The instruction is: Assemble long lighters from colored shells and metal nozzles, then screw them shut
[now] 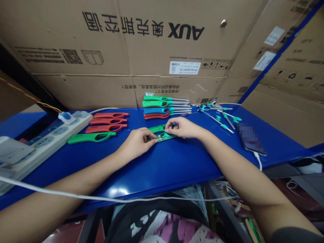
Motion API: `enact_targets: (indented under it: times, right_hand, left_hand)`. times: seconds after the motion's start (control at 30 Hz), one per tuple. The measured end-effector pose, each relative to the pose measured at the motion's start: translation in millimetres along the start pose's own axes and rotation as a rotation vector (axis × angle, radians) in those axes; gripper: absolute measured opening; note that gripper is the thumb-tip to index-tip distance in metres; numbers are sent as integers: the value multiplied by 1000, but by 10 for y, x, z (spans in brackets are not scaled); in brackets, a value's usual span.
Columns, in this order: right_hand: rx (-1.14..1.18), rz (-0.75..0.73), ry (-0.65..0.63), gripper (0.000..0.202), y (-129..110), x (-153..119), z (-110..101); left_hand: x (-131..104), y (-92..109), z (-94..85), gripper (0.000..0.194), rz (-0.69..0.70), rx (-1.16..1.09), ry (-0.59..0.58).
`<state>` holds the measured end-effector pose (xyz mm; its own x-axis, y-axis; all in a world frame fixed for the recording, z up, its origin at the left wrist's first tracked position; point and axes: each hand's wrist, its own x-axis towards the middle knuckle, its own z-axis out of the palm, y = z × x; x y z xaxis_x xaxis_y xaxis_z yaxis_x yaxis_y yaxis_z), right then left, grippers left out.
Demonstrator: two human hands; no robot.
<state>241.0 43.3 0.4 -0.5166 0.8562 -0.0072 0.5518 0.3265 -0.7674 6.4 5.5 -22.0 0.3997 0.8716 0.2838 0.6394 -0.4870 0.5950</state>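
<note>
Both hands meet at an opened green lighter casing [156, 129] on the blue table. One casing half lies behind; a second green half [170, 137] with teal and pale inner parts lies in front. My left hand [140, 141] has thumb and fingers pinched on the left end of the front half. My right hand [182, 127] is curled over its right side, thumb and forefinger closed at the inner parts; what exactly sits between these fingertips is too small to make out. Beyond my hands lies a stack of long lighters [157, 104] in green, blue and red with metal tubes.
Left are three red handle casings [107, 121] and a green one [88, 137], beside a white power strip [54, 138]. Loose metal tubes [222, 123] with teal parts and a phone [250, 138] lie right. Cardboard [126, 60] walls the back. A white cable [113, 199] crosses in front.
</note>
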Motion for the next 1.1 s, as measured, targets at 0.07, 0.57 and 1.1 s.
enact_targets:
  times: [0.07, 0.57, 1.1]
  right_hand:
    - [-66, -76, -61, 21, 3, -35, -93]
    - [-214, -156, -160, 12, 2, -78, -199]
    - [-353, -208, -136, 10, 45, -72, -236]
  left_hand:
    - [-5, -6, -9, 14, 39, 7, 2]
    - [-73, 62, -47, 24, 290, 193, 37]
    - [-114, 65, 48, 41, 396, 348, -200]
